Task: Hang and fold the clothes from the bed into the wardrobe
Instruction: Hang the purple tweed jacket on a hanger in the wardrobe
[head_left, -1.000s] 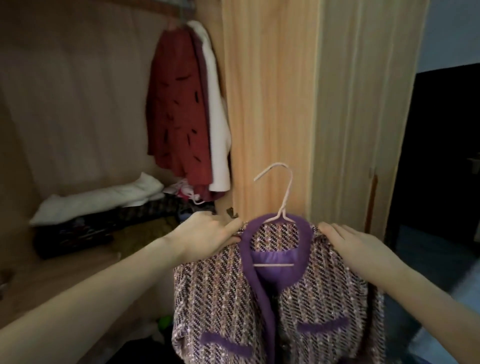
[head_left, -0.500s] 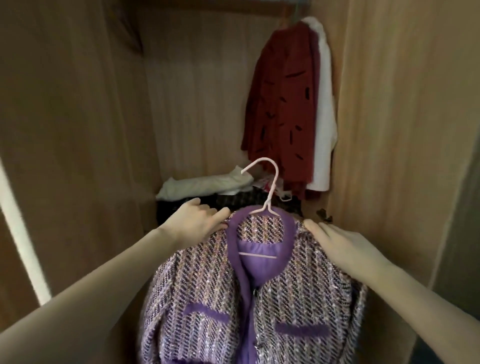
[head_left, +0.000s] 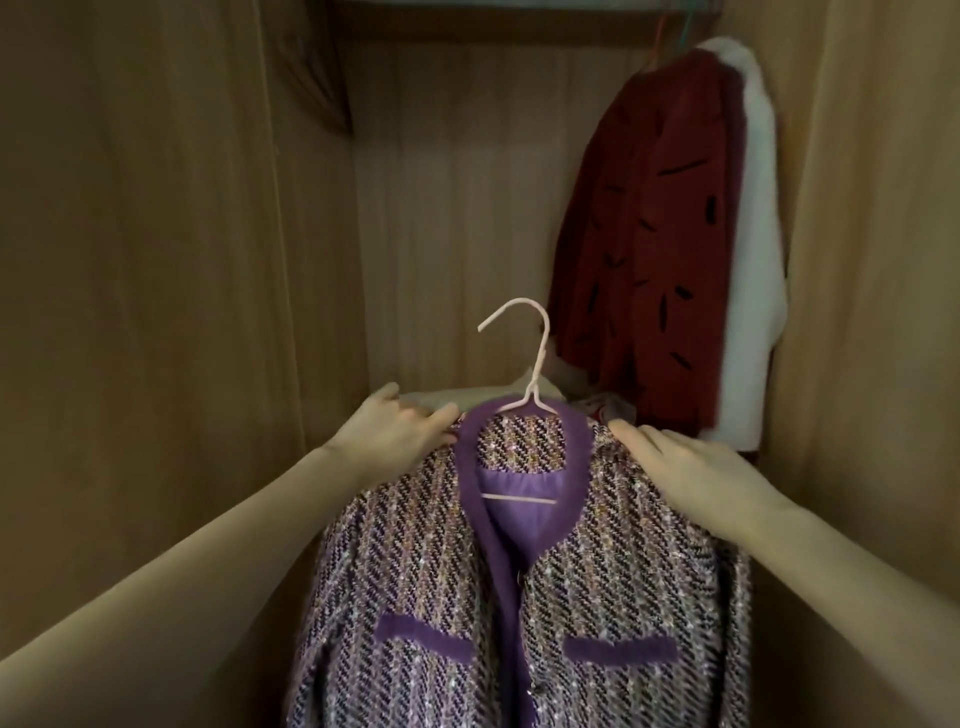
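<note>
- Left hand (head_left: 397, 439) and right hand (head_left: 691, 475) each clasp a shoulder of the purple tweed jacket (head_left: 519, 587), held inside the wardrobe (head_left: 171, 260).
- Hanger hook (head_left: 524, 338) points up between the hands, well below the rail (head_left: 519, 5); neither hand is nearer.

Both arms outstretched, left hand (head_left: 400, 436) and right hand (head_left: 696, 473) closed, palms down.

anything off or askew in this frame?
Nothing stands out. The tweed jacket sits evenly on its pink hanger, left hand and right hand at the shoulders; the red garment hangs straight.
</note>
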